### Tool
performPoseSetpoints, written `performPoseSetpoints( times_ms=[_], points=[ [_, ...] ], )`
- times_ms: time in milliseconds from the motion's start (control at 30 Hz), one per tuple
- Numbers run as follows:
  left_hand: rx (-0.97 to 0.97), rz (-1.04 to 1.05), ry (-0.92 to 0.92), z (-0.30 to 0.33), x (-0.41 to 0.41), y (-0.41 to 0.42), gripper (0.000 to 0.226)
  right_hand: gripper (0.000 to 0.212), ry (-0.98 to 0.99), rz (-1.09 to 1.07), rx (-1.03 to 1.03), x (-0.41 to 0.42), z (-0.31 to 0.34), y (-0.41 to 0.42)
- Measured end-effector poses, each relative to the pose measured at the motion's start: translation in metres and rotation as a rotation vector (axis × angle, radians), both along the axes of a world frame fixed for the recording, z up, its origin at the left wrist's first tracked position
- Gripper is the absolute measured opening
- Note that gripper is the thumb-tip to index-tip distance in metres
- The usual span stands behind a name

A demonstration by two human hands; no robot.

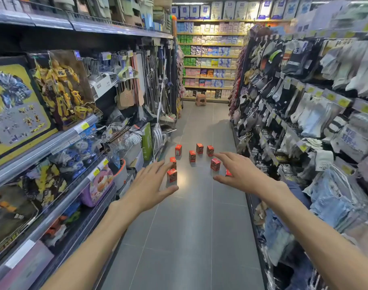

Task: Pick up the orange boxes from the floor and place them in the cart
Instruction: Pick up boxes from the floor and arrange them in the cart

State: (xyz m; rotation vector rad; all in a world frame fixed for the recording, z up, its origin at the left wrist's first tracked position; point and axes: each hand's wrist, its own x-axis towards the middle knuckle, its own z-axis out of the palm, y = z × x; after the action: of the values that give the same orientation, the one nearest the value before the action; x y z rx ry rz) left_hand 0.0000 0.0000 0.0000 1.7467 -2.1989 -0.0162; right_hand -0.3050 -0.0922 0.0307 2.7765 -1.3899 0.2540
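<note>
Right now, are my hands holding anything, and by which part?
Nothing is held. Both the left hand and right hand are open, empty, above the small orange cardboard boxes.

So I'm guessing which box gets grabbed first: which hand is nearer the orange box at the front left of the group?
Left. The left hand reaches beside that orange box, fingers open around it; the right hand is across the aisle.

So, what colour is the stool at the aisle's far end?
Brownish-pink stool, seen in the head view.

Operator's body: two bare arms and hands

The left hand (151,186) and right hand (240,173) carry no gloves, rings or watch; both forearms are uncovered, with no sleeve visible along their whole length.
</note>
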Motion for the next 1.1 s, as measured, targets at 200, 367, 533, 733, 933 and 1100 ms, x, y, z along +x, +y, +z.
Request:
performPoseSetpoints(
  times_ms=[200,367,533,733,933,1100],
  points=[
    [0.010,0.009,-0.008,-0.017,0.021,-0.091,0.078,0.081,-0.039,-0.019,0.014,0.028,-0.014,-0.089],
    [0.016,0.011,-0.024,-0.028,0.033,-0.210,0.077,0.088,-0.017,-0.009,0.057,0.045,-0.026,-0.202],
    [0.047,0.035,-0.019,-0.030,0.044,-0.343,0.080,0.090,-0.014,-0.014,0.087,0.054,-0.021,-0.329],
    [0.091,0.056,0.043,-0.040,0.072,-0.470,0.079,0.081,-0.008,0.009,0.111,0.075,-0.014,-0.468],
    [0.103,0.068,0.053,-0.066,0.112,-0.607,0.079,0.075,-0.004,0.040,0.111,0.117,-0.028,-0.604],
    [0.103,0.072,0.035,-0.077,0.149,-0.735,0.083,0.087,0.007,0.005,0.140,0.155,-0.037,-0.725]
  ],
)
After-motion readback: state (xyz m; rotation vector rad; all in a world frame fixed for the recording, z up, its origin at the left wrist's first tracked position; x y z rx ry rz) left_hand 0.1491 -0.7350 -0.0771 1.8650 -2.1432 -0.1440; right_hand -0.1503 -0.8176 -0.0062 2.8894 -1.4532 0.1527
